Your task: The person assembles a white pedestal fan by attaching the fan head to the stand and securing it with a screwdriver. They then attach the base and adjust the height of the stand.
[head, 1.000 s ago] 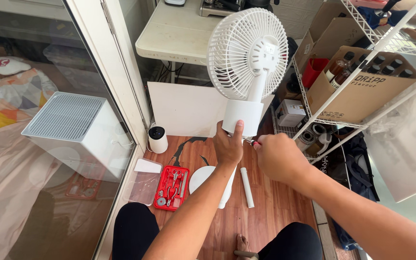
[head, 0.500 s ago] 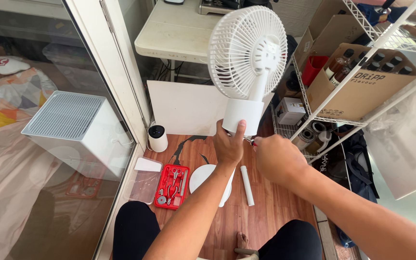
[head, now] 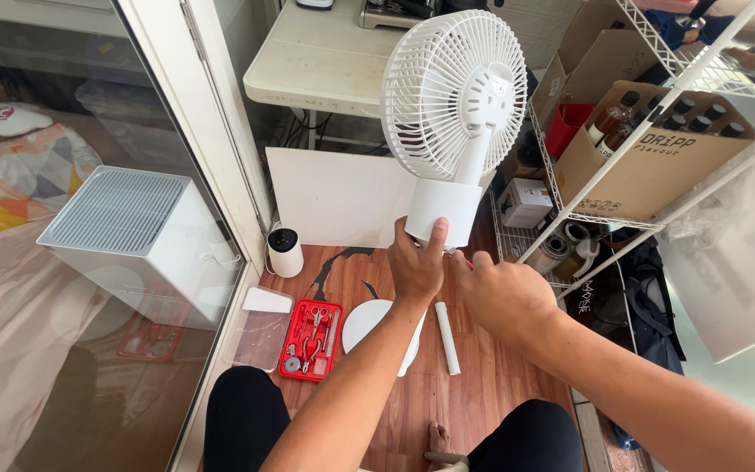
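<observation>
Red tool case lies open on the wood floor, white tube beside a round white base, small white speaker by the glass door.

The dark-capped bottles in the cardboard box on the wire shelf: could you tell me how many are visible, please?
7 bottle tops show in the cardboard box: two amber bottles at its left end, five dark caps running right along the top. More may be hidden inside.

Wooden floor: red tool tray, white tube, round white base.
</observation>
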